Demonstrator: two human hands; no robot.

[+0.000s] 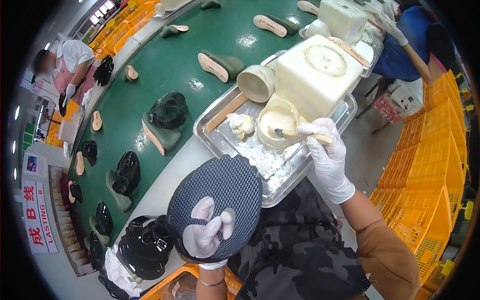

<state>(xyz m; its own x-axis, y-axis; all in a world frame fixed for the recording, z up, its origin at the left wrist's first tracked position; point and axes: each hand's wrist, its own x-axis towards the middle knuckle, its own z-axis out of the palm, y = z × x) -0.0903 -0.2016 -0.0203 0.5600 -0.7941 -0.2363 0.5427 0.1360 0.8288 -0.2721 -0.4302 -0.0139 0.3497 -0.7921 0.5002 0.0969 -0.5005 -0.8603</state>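
My right hand (327,160), in a white glove, grips a wooden-handled brush (290,134). The brush's bristles are at the mouth of a cream-coloured pot (277,122) with pale, paste-like stuff in it. My left hand (207,232), also gloved, is closed on a dark oval piece (220,185) with a woven-looking surface. Its fingers show against the face of the piece, while the rest of the hand is partly hidden. The pot stands in a metal tray (270,197), beside a crumpled whitish lump (241,125) and a flat wooden strip (226,114).
A large cream container (320,75) and a tipped cup (256,83) occupy the tray. Shoe lasts (220,66) and glossy black uppers (126,172) lie on the green table (170,60). Yellow crates (415,200) line the right side. Co-workers (75,65) stand at far left and upper right.
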